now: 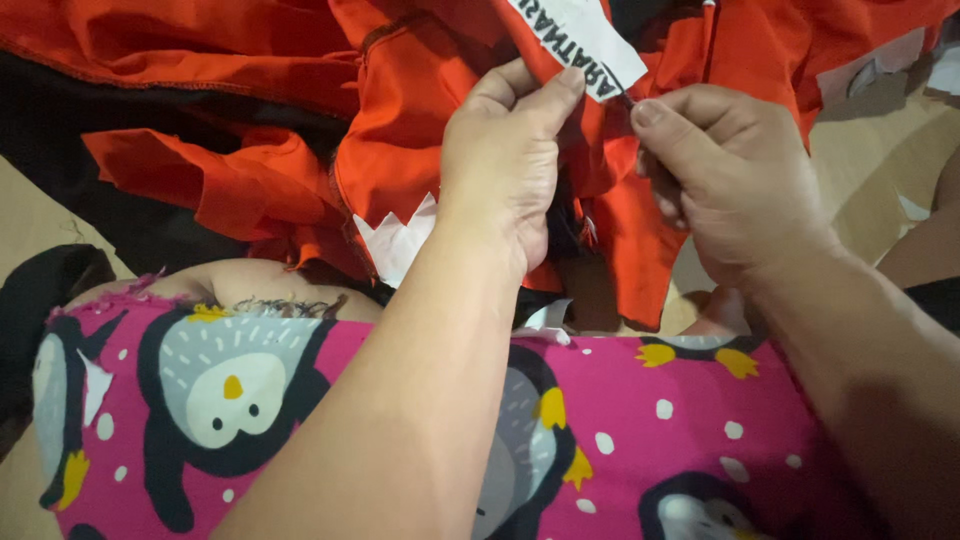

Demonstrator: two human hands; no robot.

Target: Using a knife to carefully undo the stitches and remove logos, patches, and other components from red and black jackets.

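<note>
An orange garment lies bunched in front of me. A white fabric label with dark lettering sits on it near the top middle. My left hand pinches the lower edge of the label and the orange cloth under it between thumb and fingers. Just right of it, my right hand is closed on a thin dark tool, whose tip touches the label's edge. What kind of tool it is cannot be made out.
A pink cloth printed with penguins covers my lap at the bottom. Small white scraps lie under the orange garment. Black fabric lies at the left. Pale floor with cardboard pieces shows at the right.
</note>
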